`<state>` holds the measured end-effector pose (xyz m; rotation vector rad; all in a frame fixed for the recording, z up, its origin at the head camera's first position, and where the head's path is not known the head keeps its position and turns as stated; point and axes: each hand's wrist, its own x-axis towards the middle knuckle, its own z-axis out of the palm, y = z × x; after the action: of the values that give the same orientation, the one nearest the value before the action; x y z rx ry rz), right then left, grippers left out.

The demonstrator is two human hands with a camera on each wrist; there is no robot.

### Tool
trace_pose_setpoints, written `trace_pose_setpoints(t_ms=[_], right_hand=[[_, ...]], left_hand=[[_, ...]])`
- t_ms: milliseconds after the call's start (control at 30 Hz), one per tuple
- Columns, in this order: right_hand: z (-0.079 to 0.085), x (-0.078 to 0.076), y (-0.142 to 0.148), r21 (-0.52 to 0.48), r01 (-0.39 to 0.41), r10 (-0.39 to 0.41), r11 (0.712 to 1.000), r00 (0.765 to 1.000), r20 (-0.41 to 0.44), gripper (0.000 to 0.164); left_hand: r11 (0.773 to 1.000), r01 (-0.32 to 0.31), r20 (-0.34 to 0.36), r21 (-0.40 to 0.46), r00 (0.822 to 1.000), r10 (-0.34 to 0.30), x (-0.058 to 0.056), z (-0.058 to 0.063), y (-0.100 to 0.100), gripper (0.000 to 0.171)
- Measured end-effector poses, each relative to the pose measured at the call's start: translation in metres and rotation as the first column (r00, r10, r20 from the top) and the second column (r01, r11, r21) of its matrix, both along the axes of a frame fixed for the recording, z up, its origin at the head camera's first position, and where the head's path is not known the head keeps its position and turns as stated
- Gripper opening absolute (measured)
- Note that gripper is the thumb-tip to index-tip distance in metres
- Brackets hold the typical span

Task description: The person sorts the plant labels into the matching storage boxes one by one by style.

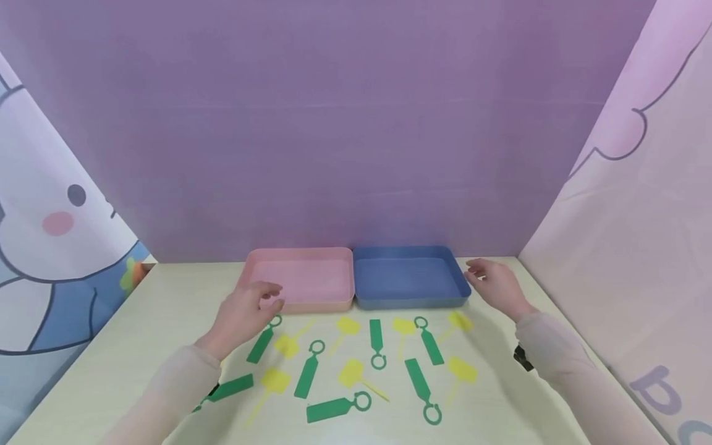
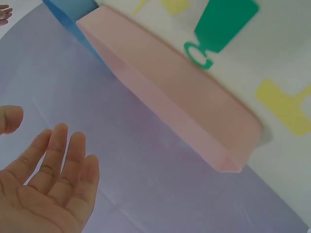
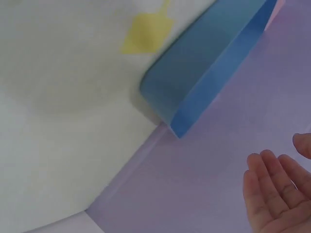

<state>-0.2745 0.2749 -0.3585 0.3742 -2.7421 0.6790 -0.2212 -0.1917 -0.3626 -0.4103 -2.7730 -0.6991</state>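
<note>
My left hand point(image 1: 245, 315) hovers at the front left corner of a pink tray point(image 1: 311, 306), fingers loosely bent and holding nothing. Its palm and parted fingers show in the left wrist view, where the hand point(image 2: 53, 182) is apart from the pink tray point(image 2: 170, 82). At the right end of a blue tray point(image 1: 411, 303) is my right hand point(image 1: 497, 287), also holding nothing. Relaxed fingers of that hand point(image 3: 277, 194) appear in the right wrist view, away from the blue tray point(image 3: 189, 63). Flat green tags with a ring end point(image 1: 418, 378) and yellow square-headed pieces with thin stems point(image 1: 351, 374) lie before the trays.
Both trays stand side by side on a pale table point(image 1: 139, 346), against a purple backdrop point(image 1: 356, 136). A printed cloth wall point(image 1: 628, 247) rises on the right, another point(image 1: 50, 259) on the left. Several green and yellow pieces are spread over the table's middle.
</note>
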Motion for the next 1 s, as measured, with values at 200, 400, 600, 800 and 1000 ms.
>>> trace_pose_setpoints(t_ms=[200, 400, 600, 800, 1000], right_hand=[[-0.010, -0.001, 0.007, -0.030, -0.003, 0.004, 1.000, 1.000, 0.029, 0.029], [-0.021, -0.012, 0.013, -0.114, -0.006, 0.022, 0.993, 0.990, 0.140, 0.030], [-0.030, -0.026, 0.018, -0.106, 0.003, 0.015, 0.994, 0.985, 0.171, 0.032], [-0.042, -0.039, 0.024, -0.092, 0.051, -0.023, 0.994, 0.959, 0.281, 0.037], [-0.051, -0.047, 0.025, -0.107, 0.102, -0.058, 0.989, 0.932, 0.359, 0.037]], left_hand=[[1.000, 0.013, 0.035, -0.012, 0.999, -0.013, 0.008, -0.014, -0.001, 0.031], [1.000, 0.024, 0.059, -0.011, 0.998, -0.023, 0.015, -0.026, 0.000, 0.027], [1.000, 0.022, 0.159, 0.016, 0.987, -0.025, 0.020, -0.034, 0.002, 0.027], [0.999, 0.022, 0.230, 0.040, 0.973, -0.031, 0.028, -0.038, 0.007, 0.026], [0.998, 0.037, 0.254, 0.054, 0.966, -0.050, 0.035, -0.043, 0.010, 0.026]])
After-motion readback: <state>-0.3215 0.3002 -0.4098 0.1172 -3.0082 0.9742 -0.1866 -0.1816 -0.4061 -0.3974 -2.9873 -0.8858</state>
